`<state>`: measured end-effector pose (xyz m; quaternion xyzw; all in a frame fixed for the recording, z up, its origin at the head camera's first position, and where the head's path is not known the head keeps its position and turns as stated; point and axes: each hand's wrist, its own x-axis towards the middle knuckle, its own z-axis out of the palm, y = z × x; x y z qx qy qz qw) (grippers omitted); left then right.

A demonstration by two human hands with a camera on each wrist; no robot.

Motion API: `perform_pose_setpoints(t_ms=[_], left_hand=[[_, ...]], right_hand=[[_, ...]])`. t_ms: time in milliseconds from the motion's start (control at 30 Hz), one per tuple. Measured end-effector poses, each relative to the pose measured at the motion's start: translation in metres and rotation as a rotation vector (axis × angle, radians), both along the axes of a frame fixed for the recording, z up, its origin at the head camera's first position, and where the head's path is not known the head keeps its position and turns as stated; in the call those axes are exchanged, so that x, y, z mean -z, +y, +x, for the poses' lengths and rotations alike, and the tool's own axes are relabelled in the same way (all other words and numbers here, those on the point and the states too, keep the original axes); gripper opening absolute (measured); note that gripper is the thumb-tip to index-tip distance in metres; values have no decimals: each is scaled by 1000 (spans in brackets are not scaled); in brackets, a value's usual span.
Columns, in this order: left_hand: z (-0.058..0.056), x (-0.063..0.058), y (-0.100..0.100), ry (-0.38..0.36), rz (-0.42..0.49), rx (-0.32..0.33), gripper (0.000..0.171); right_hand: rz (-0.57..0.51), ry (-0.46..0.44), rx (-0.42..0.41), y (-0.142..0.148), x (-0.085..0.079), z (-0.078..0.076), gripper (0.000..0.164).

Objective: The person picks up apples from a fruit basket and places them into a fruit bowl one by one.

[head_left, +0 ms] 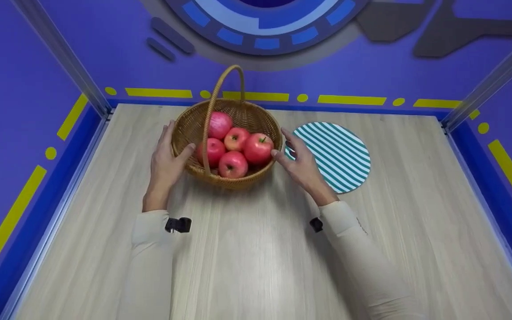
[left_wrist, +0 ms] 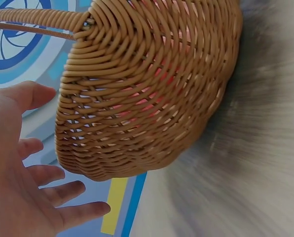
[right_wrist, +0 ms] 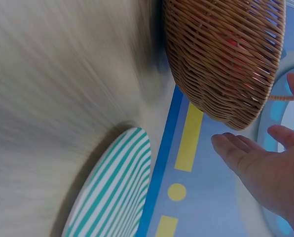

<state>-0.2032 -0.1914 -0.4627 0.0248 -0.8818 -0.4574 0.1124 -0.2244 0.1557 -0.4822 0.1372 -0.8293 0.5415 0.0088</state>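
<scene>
A brown wicker basket (head_left: 249,180) with a tall arched handle (head_left: 211,104) stands toward the back of the table, several red apples (head_left: 233,165) inside it. At its left side my left hand (head_left: 167,162) has its fingers spread, the thumb tip right at the rim. The left wrist view shows the fingers (left_wrist: 70,192) extended beside the woven wall (left_wrist: 137,98), not wrapped round it. On the opposite side, my right hand (head_left: 299,161) has its thumb at the rim. Its fingers (right_wrist: 236,150) are extended close to the basket's edge in the right wrist view.
To the right of the basket lies a round mat (head_left: 338,155) with green and white stripes, partly behind my right hand. Blue panels (head_left: 260,80) with yellow marks enclose the wood-grain table (head_left: 247,249) at the back and both sides.
</scene>
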Motion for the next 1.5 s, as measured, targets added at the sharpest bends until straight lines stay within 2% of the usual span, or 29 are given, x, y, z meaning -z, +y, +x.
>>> perform_pose_setpoints(t_ms=[233,500,767,1233,1500], left_hand=[[-2,8,-2,-8,28,-1,80],[-4,12,-5,-23,138,-11,72],[-3,18,-8,-15,116,40,70],[-1,26,-8,-24,159,-11,70],[0,28,-7,25,185,-9,71]], right_hand=[[-11,-7,-11,-4,6,-3,73],[-52,-22,-25,-8,9,-4,72],[-52,-30,-22,-10,12,-5,72],[-75,-55,-13,-6,21,-8,73],[-52,-43,-7,-5,21,-8,74]])
